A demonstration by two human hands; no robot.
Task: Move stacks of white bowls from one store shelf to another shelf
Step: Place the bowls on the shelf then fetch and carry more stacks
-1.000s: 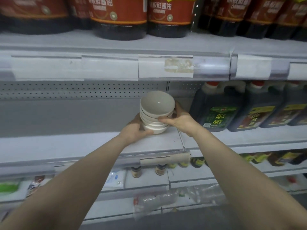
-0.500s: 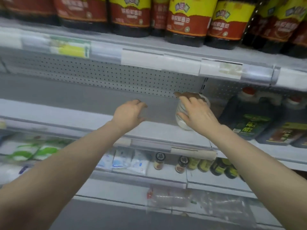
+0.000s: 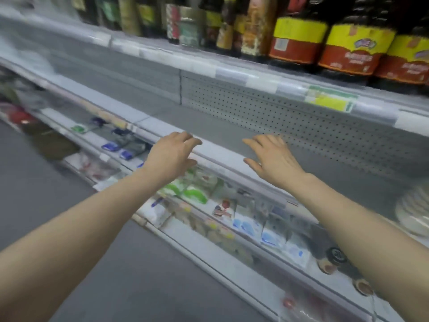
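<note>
Both hands [image 3: 173, 154] [image 3: 275, 159] empty over shelf [image 3: 222, 156]; bowl stack [image 3: 415, 212] far right.

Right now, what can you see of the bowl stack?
Only part of the bowl stack shows, cut off by the right frame edge and blurred. It looks white and glossy, likely ceramic, with several nested rims visible as stacked bands. It sits upright on the grey middle shelf, near its front edge. Nothing touches it: the right hand and left hand hover open and empty, well to its left.

Bowl stack [image 3: 415, 212] blurred, cut by right edge (count unreadable); shelf labels [image 3: 329, 101] illegible.
</note>
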